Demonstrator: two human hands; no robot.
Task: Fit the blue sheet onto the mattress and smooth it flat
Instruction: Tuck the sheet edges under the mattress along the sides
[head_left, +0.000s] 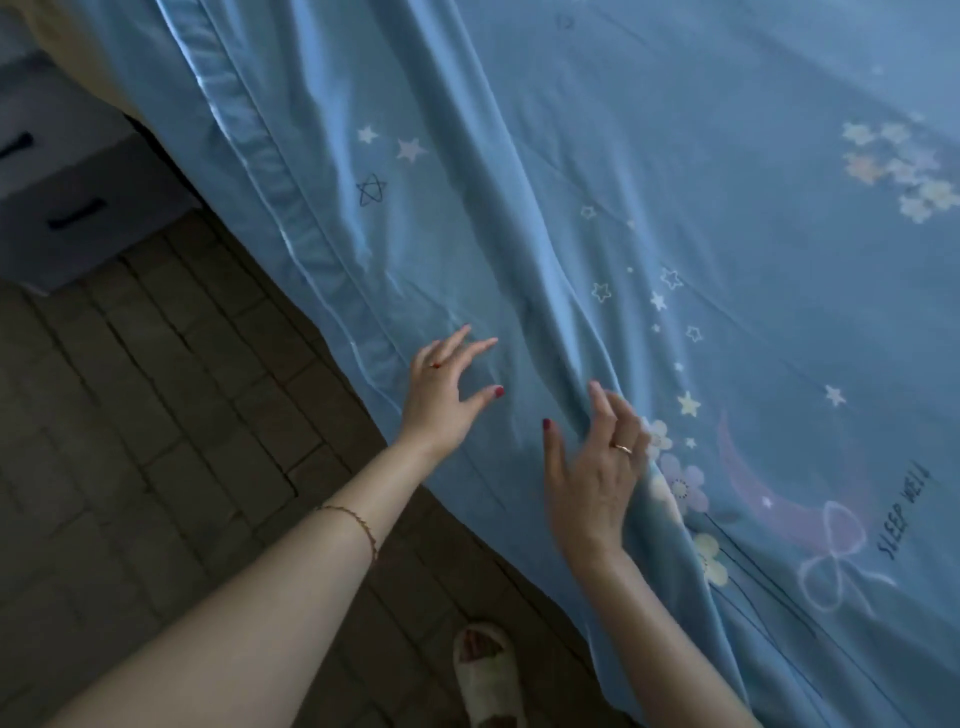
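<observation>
hands (519, 431) spread, blue sheet (675, 182) edge draped

**Both hands spread on the blue sheet**

We see our left hand (448, 395) and right hand (597, 467) with fingers spread on the blue sheet (623, 182), either side of a long fold. The sheet's hem hangs over the bed's edge above the tiled floor (130, 389). A slipper (485, 670) shows below.

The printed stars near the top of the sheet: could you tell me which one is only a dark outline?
The outlined star, drawn in dark lines, below the two solid pale stars and.
</observation>
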